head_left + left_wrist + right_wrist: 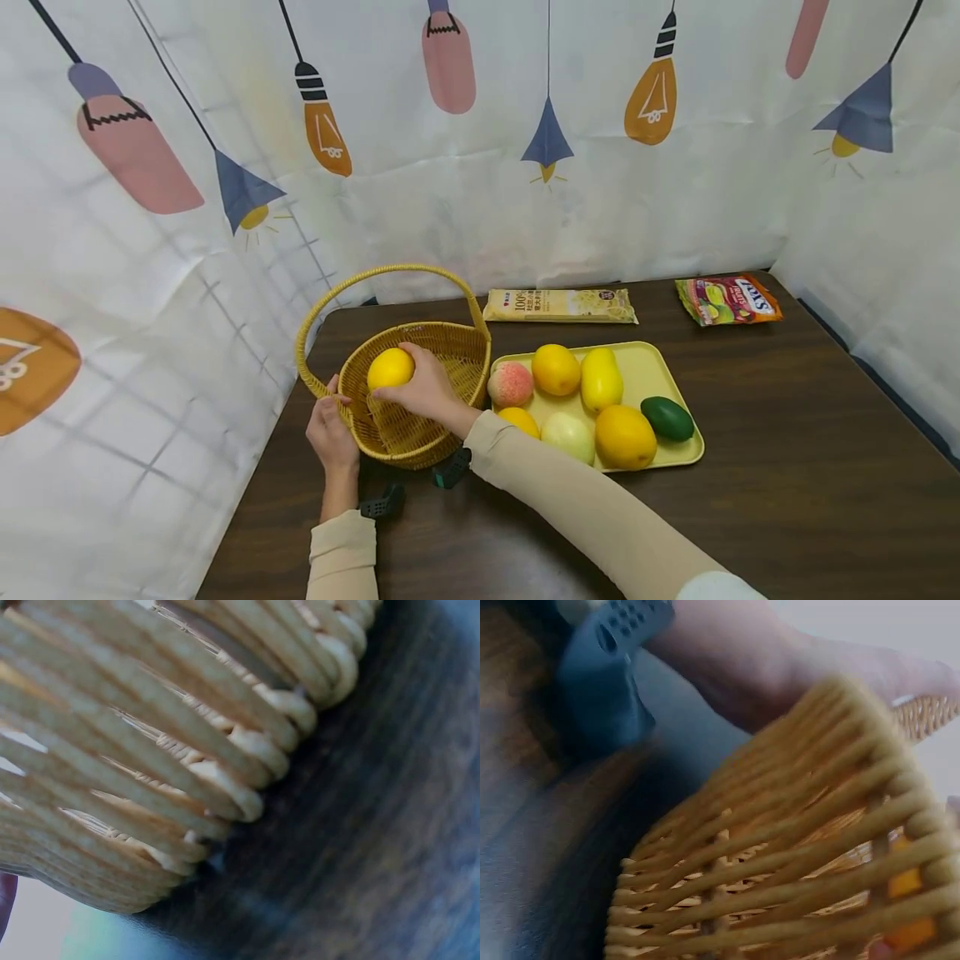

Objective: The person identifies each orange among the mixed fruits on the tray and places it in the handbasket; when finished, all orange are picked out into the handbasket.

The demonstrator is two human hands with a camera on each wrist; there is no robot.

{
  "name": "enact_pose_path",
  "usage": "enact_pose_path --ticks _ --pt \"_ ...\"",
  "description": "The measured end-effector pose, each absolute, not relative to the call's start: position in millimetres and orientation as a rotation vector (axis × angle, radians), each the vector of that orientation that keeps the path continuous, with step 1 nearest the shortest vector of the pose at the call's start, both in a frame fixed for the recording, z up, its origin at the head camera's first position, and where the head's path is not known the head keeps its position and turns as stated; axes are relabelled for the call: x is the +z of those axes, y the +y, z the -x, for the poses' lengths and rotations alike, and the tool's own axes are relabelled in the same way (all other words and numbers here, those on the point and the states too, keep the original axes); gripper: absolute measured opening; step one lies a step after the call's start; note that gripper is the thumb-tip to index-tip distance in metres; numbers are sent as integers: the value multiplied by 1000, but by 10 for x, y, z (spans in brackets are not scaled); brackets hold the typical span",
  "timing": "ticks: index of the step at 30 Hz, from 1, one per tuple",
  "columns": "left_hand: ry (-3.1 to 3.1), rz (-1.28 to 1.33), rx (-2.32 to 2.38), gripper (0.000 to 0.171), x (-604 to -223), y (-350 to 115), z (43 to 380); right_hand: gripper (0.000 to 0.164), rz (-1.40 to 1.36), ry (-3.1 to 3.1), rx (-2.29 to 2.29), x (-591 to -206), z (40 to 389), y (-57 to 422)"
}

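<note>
A woven basket (412, 455) with a tall arched handle stands on the left of the table. My left hand (331, 429) grips its left rim near the foot of the handle. Reaching over the right side, my right hand (429, 390) holds an orange (390, 369) between thumb and fingers, inside the basket's opening. In the left wrist view the basket's weave (150, 720) fills the upper left. Through the weave in the right wrist view, a bit of the orange (906, 883) shows, while the right hand (765, 675) is partly hidden by the basket.
Right of the basket lies a yellow tray (643, 367) with a peach (511, 383), several yellow and orange fruits, a pale round one (567, 437) and a dark green one (667, 418). Behind are a long yellow packet (561, 306) and a red snack bag (727, 301). Printed curtains surround the table.
</note>
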State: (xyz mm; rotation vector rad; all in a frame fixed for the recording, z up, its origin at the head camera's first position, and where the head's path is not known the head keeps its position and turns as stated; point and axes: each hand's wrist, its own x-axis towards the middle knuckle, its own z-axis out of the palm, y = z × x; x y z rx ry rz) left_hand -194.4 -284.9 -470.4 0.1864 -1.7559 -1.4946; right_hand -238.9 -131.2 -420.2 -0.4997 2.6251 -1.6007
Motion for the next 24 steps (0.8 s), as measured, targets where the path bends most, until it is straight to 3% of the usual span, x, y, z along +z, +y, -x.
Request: enact_pose_path --ticks 8,17,24 --pt "-1697 -170 -1522 55 -4673 -2858 1941 85 417 2625 -1511 -4205 2473 -1431" --pt "-1698 -179 -1554 51 -4673 -2830 1969 55 410 2675 -1438 -4235 2490 -1498" --pt "-1697 -176 -1546 49 -4700 -2809 1980 65 481 2656 -1296 -4296 2496 -1512"
